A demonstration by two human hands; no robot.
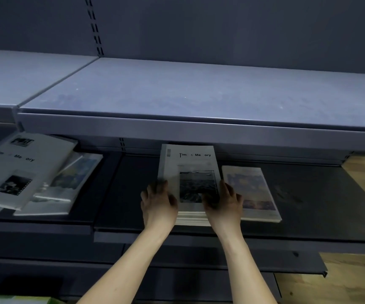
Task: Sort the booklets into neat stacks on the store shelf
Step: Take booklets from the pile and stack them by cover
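Head view: both hands are working the middle stack of grey booklets (188, 172) on the dark lower shelf (133, 194). Left hand (158, 201) is gripping the stack's left edge, fingers curling over the top cover; right hand (225, 201) is clasping the right edge, thumb lying on the cover photo. Stack is sitting several booklets deep, edges near flush, its far end tucking under the upper shelf (199, 91). Second stack with colourful covers (251, 191) is lying just beside it on the right. Loose pile (23, 172) at far left is lying skewed, a grey booklet overlapping colourful ones. Step looks like squaring up the grey stack. Next move is probably calling for releasing it and reaching left to separate the skewed pile by cover type.
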